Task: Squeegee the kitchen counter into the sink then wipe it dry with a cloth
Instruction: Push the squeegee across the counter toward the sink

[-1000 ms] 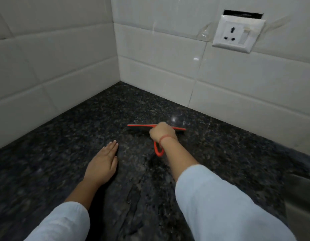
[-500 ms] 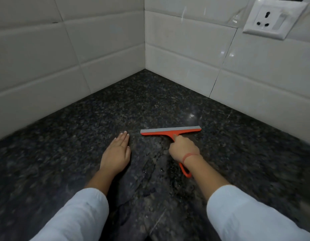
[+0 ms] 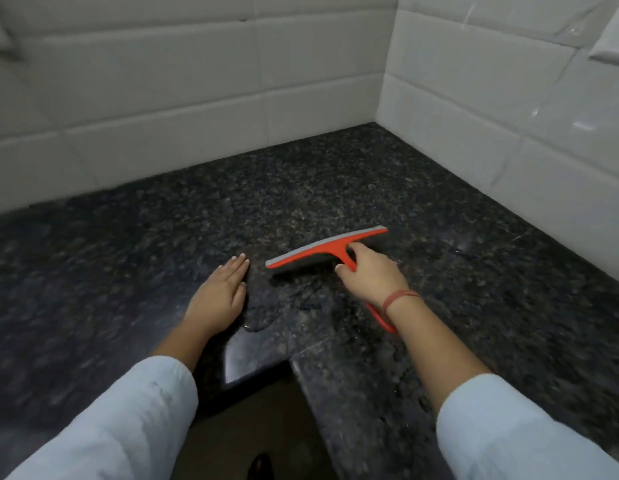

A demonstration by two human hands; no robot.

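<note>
The right hand (image 3: 370, 277) grips the squeegee (image 3: 323, 249) by its handle. It has pulled it closer across the counter (image 3: 110, 271), and the blade now slants. The left hand (image 3: 221, 294) stays flat and open. Wet patches remain, so more pulls look needed.

I see my right grip (image 3: 374, 276) curled round the handle of the orange squeegee (image 3: 322, 250), whose grey blade sits on the dark speckled worktop (image 3: 336, 181). My left grip (image 3: 219, 294) lies flat near the blade's left end, fingers straight. Water (image 3: 263, 325) glistens between my wrists.
</note>
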